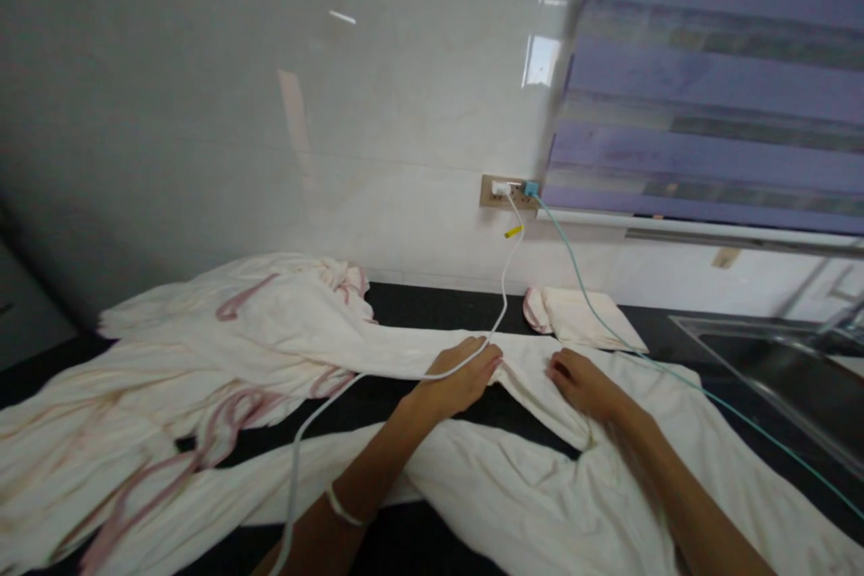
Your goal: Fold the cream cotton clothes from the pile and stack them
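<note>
Hands pressed flat, fingers extended, grasping nothing: left hand and right hand on soft, creased cream cloth over dark countertop.

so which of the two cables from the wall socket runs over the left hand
The white cable; it drapes across the left hand. The teal cable runs off rightward instead.
</note>
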